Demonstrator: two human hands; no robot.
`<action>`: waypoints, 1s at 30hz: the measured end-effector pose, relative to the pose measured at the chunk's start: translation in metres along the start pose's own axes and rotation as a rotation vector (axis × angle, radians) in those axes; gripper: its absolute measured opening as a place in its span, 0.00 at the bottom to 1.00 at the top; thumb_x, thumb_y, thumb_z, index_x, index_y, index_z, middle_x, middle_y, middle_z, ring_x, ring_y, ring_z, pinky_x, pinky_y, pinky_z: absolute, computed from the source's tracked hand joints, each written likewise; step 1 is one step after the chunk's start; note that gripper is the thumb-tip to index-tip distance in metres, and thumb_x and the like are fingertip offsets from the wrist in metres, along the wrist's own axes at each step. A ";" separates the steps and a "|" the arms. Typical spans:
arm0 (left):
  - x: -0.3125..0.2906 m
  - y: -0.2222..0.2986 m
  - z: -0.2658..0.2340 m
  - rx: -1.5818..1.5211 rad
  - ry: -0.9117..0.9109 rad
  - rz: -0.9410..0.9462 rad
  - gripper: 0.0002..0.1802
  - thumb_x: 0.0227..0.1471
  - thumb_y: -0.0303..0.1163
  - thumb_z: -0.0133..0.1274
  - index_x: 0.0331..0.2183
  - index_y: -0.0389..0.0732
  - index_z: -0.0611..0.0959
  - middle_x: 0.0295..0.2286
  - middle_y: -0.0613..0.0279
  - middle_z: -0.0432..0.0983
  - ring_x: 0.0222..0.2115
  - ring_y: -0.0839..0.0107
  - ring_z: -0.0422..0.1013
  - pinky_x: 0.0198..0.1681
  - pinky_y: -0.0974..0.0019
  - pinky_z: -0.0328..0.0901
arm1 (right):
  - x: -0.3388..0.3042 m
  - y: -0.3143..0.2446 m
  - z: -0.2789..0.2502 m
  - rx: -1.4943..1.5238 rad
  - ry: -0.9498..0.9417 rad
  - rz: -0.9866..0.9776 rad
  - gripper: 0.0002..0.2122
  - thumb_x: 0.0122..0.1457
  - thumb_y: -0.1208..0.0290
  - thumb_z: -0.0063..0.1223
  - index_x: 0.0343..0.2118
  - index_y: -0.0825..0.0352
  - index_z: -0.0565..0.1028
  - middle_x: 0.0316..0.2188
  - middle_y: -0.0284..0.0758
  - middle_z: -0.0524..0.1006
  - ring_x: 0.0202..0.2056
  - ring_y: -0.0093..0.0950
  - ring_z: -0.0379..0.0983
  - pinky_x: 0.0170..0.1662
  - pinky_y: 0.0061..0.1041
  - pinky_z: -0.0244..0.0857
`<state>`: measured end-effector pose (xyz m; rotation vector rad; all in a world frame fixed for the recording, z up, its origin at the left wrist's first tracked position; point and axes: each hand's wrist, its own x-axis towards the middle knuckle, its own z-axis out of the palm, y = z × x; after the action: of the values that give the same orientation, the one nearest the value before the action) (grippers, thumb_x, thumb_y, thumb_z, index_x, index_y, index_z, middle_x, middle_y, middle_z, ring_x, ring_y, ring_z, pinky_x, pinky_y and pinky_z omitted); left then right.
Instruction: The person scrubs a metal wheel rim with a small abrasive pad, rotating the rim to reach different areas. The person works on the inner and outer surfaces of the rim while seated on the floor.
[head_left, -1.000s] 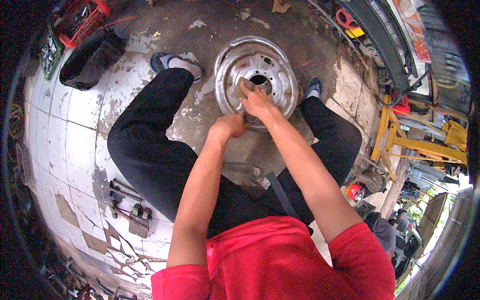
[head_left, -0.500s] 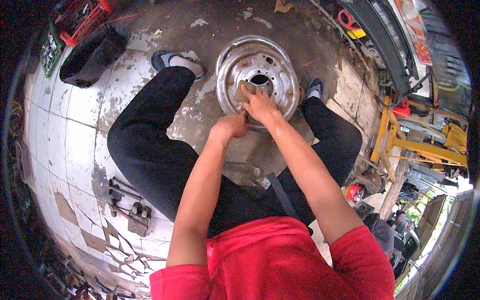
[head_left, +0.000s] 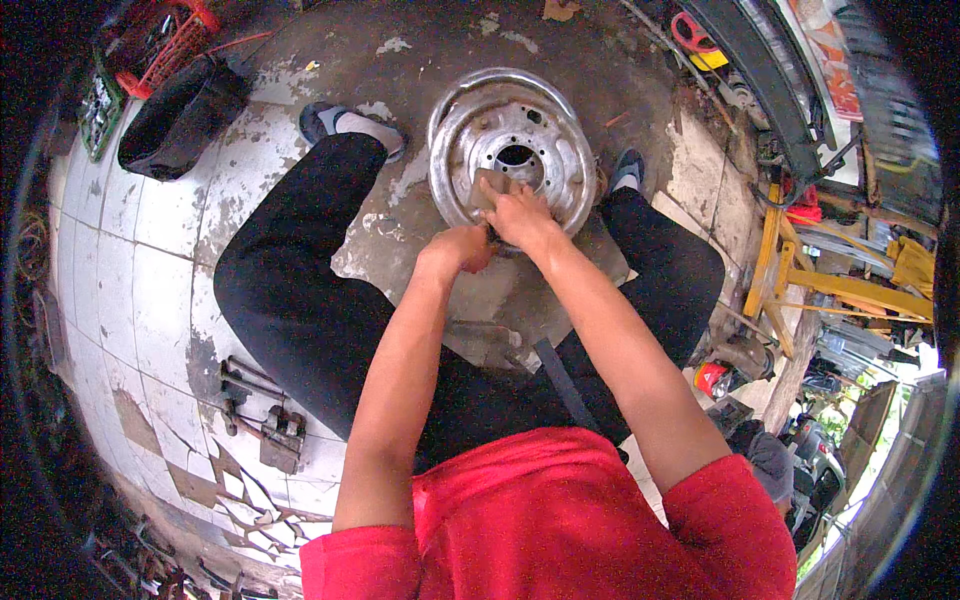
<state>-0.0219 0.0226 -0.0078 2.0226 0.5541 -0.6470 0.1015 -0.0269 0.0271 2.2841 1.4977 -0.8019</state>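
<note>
A bare silver steel wheel rim [head_left: 560, 150] lies on the floor between my feet, with a dark round hole in its centre. My right hand [head_left: 522, 215] presses a brown piece of sandpaper [head_left: 490, 184] against the rim's face, just below that hole. The fingers lie over the sandpaper, which is partly hidden beneath them. My left hand [head_left: 460, 248] is closed at the near left edge of the rim and seems to grip it. Its fingertips are hidden.
Left of my leg, metal tools [head_left: 282, 436] lie on cracked white tiles [head_left: 160, 290]. A black bucket [head_left: 180, 120] and a red basket [head_left: 175, 50] stand at the far left. Yellow metal stands [head_left: 850, 290] and a red can [head_left: 712, 380] are to the right.
The rim and both hands appear shifted slightly left and up in the picture. The hold on the sandpaper and the rim looks the same.
</note>
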 end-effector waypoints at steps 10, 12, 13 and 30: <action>-0.001 0.003 -0.001 -0.008 0.007 0.013 0.24 0.55 0.41 0.47 0.51 0.38 0.72 0.42 0.48 0.76 0.43 0.52 0.74 0.45 0.52 0.68 | 0.019 0.001 -0.009 0.031 0.032 0.028 0.30 0.59 0.53 0.48 0.64 0.46 0.54 0.60 0.54 0.58 0.60 0.52 0.54 0.57 0.60 0.49; 0.008 -0.005 0.006 -0.007 -0.006 0.029 0.24 0.55 0.41 0.47 0.50 0.39 0.72 0.42 0.48 0.76 0.43 0.52 0.74 0.45 0.52 0.68 | 0.020 -0.008 -0.015 0.007 0.005 0.051 0.28 0.61 0.53 0.45 0.64 0.45 0.54 0.60 0.53 0.58 0.61 0.51 0.53 0.58 0.57 0.50; 0.009 -0.010 0.011 -0.028 0.014 0.047 0.24 0.55 0.41 0.47 0.50 0.39 0.72 0.42 0.48 0.76 0.43 0.52 0.74 0.45 0.51 0.68 | 0.019 -0.011 -0.018 -0.006 -0.008 0.065 0.28 0.61 0.53 0.44 0.64 0.45 0.54 0.60 0.52 0.57 0.61 0.51 0.53 0.59 0.56 0.50; 0.011 -0.012 0.010 -0.010 0.007 0.072 0.24 0.53 0.40 0.49 0.51 0.41 0.72 0.41 0.47 0.77 0.43 0.51 0.73 0.46 0.51 0.67 | 0.019 -0.013 -0.008 -0.022 0.036 0.056 0.30 0.60 0.55 0.47 0.65 0.48 0.52 0.61 0.54 0.55 0.61 0.51 0.53 0.58 0.57 0.51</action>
<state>-0.0229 0.0214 -0.0262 2.0260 0.4857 -0.5933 0.0975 -0.0032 0.0233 2.3250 1.4435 -0.7295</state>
